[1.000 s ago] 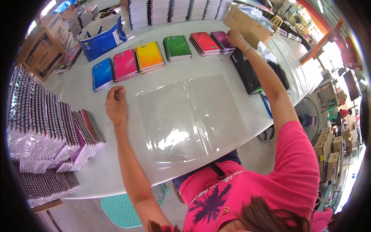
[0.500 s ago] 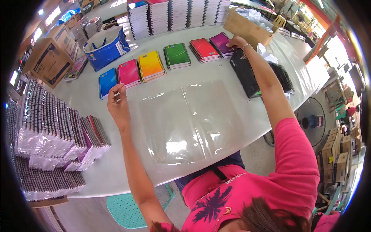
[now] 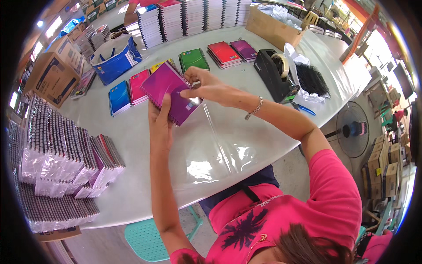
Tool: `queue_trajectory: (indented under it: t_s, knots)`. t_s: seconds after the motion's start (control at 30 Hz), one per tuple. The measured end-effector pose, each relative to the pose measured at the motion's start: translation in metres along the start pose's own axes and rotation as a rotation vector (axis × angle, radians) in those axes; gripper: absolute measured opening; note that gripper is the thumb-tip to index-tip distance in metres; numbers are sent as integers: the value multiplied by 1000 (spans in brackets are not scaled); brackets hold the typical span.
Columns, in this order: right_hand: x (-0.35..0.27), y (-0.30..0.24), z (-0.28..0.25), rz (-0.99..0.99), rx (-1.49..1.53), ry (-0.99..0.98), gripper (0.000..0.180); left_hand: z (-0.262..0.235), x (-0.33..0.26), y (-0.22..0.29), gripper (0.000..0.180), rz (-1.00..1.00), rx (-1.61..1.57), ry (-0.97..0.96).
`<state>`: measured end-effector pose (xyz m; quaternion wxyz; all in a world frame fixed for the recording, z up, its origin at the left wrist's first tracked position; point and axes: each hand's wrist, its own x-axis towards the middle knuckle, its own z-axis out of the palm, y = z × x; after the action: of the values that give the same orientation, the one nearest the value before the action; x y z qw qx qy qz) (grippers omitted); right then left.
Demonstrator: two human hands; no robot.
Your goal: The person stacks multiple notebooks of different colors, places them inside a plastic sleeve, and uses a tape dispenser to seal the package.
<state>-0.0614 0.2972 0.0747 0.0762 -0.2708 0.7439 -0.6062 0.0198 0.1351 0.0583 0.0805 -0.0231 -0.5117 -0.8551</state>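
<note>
A purple spiral notebook [image 3: 169, 90], tilted, is held up over the table between my two hands. My left hand [image 3: 161, 121] grips its lower left side, thumb on the cover. At its right edge my right hand [image 3: 206, 86] is closed, thumb against the cover and fingers curled by the edge. Behind stand short piles of notebooks: blue [image 3: 119, 97], pink [image 3: 138, 84], yellow [image 3: 159, 66] partly hidden by the held one, green [image 3: 193, 59], red [image 3: 226, 53] and purple [image 3: 244, 50]. Below my hands, clear plastic [image 3: 220, 154] lies on the tabletop.
Wrapped notebooks [image 3: 61, 149] are stacked at left. A blue bag [image 3: 115, 61] and tall notebook stacks [image 3: 193, 20] stand behind. A tape dispenser [image 3: 274, 75], black spiral coils [image 3: 312, 80], blue-handled pliers [image 3: 304, 109] and a cardboard box [image 3: 272, 30] are at right. Another person's arm [image 3: 130, 15] shows behind.
My right hand has come from the purple pile to the middle with a purple notebook. My left hand has left the blue and pink piles and now grips that notebook too.
</note>
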Motion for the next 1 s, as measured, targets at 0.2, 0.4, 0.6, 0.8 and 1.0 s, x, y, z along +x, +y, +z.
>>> queue_trajectory:
  t_s: [0.2,0.4,0.6,0.8,1.0]
  knots:
    - [91,87,-142,1,-860,271,46,-28,13,-5,47,-103,-131,119]
    - [111,102,-183,504,-1219,147,50,-59,12,-4,46,-148,-229,163]
    - [121,88,-182,719,-1076,99,51,-60,13,-2,40,-187,-245,158]
    - [105,59,-181,307,-799,339,53,-58,20,-15,41,-208,-329,121]
    - [78,1,-63,219,267,-36,53,-56,11,-9,40,-194,-319,168]
